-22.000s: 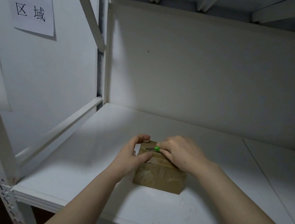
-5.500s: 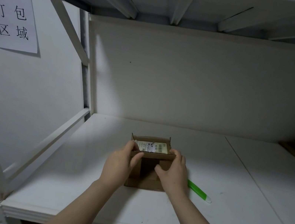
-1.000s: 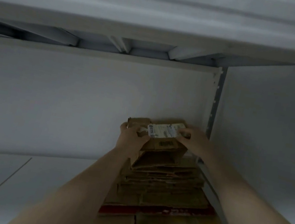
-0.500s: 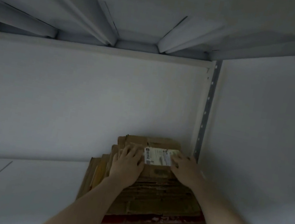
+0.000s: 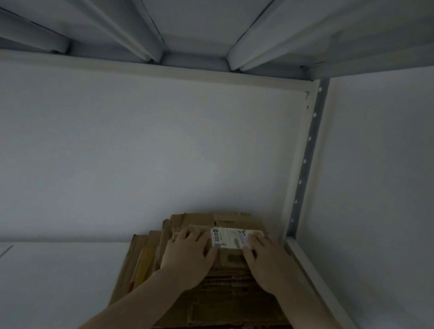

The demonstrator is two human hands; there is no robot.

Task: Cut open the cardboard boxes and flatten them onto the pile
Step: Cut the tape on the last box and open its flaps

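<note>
I see the left hand (image 5: 188, 257) and right hand (image 5: 264, 267), fingers straight and gripping nothing, press the flattened box (image 5: 232, 257), lifted a second ago, down onto the pile (image 5: 232, 307) at five o'clock.

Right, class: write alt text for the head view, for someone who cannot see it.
A person's left hand and right hand press a flattened cardboard box with a white shipping label onto a pile of flattened cardboard on a white shelf.
</note>
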